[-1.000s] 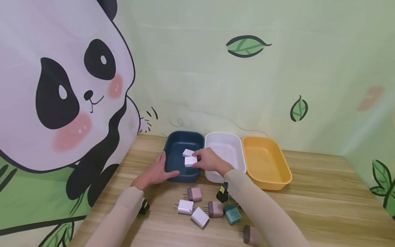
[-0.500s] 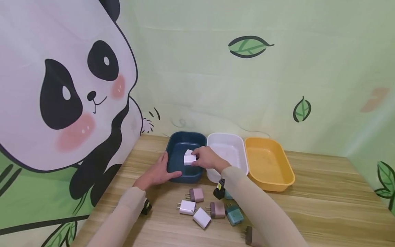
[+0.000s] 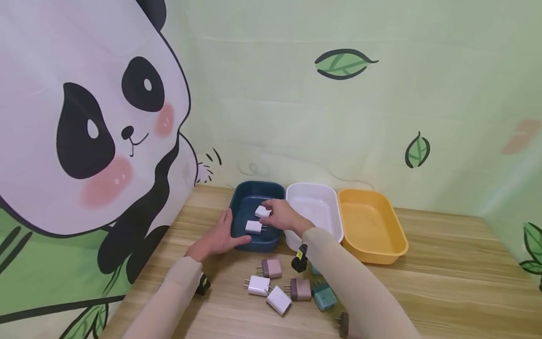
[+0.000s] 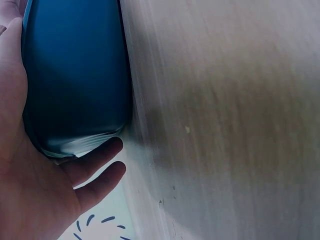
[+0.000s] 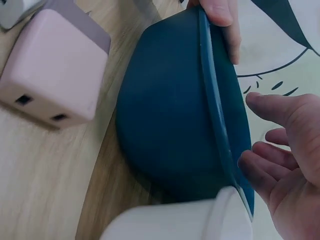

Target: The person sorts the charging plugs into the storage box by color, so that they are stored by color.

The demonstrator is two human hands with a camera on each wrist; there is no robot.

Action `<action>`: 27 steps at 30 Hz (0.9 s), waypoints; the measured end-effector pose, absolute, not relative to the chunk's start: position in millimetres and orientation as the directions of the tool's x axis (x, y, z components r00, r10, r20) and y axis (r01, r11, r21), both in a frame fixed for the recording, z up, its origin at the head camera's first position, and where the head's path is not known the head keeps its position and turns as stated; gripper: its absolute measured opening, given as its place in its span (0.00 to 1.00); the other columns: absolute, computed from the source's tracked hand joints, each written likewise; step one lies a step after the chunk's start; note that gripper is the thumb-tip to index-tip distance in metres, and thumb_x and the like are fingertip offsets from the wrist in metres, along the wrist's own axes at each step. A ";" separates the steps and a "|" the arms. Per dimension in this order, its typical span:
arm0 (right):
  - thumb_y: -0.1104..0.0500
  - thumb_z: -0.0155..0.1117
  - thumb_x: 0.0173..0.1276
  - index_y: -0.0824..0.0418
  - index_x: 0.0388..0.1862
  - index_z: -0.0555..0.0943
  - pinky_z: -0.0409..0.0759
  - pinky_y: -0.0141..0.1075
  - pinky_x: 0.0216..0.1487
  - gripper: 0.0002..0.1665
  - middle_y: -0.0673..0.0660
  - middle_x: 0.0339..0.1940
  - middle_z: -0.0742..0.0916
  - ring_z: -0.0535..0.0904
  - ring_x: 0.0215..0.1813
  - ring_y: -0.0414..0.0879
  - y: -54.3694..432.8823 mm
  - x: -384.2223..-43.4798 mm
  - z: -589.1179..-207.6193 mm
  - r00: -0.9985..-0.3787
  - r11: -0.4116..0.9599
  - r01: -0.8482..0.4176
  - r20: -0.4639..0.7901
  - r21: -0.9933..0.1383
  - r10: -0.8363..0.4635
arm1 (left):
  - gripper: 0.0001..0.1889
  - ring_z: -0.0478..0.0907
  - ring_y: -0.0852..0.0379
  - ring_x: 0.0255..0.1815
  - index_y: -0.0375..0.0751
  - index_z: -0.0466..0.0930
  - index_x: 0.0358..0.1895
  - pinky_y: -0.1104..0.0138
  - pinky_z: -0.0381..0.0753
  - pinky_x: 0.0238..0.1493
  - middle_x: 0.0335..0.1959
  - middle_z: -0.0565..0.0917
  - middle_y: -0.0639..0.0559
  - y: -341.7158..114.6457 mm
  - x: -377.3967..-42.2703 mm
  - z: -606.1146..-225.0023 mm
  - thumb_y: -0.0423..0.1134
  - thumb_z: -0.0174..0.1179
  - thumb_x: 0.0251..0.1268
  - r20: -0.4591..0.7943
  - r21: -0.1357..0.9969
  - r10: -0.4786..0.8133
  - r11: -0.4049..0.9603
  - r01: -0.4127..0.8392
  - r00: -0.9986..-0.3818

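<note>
In the head view, a white plug charger [image 3: 253, 227] lies inside the dark blue tray [image 3: 243, 245], its prongs pointing right. Behind it in the same tray sits another white charger [image 3: 262, 211], partly covered by the fingertips of my right hand [image 3: 283, 216]. The right wrist view shows that hand [image 5: 292, 145] over the tray's rim, thumb and fingers apart with nothing visible between them. My left hand [image 3: 217, 236] rests at the tray's left front corner, thumb along the front rim. Its fingers [image 4: 100, 157] stretch straight beside the tray in the left wrist view.
Right of the blue tray stand a white tray [image 3: 313, 189] and a yellow tray [image 3: 394, 249]. In front lie white chargers [image 3: 279, 300], pink-and-brown chargers [image 3: 300, 289] and a green charger [image 3: 324, 296]. A brown charger [image 3: 344, 325] is partly hidden by the right sleeve.
The white charger has left my right hand's pinch and now lies in the blue tray. The right fingers have spread and shifted slightly back. My left hand stays at the tray.
</note>
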State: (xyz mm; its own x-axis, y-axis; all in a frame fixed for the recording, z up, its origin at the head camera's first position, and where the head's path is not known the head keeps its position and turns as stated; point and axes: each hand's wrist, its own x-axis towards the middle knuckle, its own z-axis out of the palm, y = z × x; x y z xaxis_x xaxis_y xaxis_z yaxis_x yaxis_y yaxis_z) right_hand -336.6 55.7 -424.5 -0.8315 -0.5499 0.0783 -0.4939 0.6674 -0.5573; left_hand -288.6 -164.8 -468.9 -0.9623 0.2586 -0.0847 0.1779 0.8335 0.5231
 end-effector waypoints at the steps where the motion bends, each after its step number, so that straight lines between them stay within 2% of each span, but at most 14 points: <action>1: 0.58 0.68 0.61 0.71 0.60 0.73 0.75 0.43 0.55 0.31 0.66 0.56 0.80 0.78 0.55 0.56 57.7 -335.7 -423.6 -0.827 0.659 -0.498 0.079 -0.564 -0.557 | 0.63 0.52 0.38 0.71 0.30 0.32 0.73 0.49 0.58 0.66 0.74 0.39 0.34 -164.9 -289.0 -469.8 0.71 0.58 0.51 -0.085 0.527 0.255 0.832 0.174 -0.963; 15: 0.63 0.69 0.60 0.72 0.56 0.75 0.78 0.42 0.51 0.27 0.65 0.52 0.82 0.78 0.53 0.56 105.2 -300.7 -407.3 -0.783 0.612 -0.554 0.103 -0.564 -0.613 | 0.62 0.54 0.36 0.70 0.32 0.30 0.74 0.47 0.59 0.65 0.74 0.39 0.34 -164.9 -291.0 -473.4 0.69 0.58 0.53 -0.078 0.535 0.253 0.827 0.174 -0.964; 27: 0.61 0.68 0.61 0.70 0.56 0.76 0.79 0.41 0.49 0.25 0.62 0.51 0.82 0.78 0.50 0.52 141.0 -268.1 -406.9 -0.748 0.631 -0.601 0.069 -0.490 -0.660 | 0.62 0.51 0.36 0.71 0.30 0.31 0.73 0.46 0.57 0.65 0.74 0.39 0.33 -163.1 -288.2 -470.2 0.69 0.58 0.53 -0.081 0.534 0.257 0.827 0.176 -0.963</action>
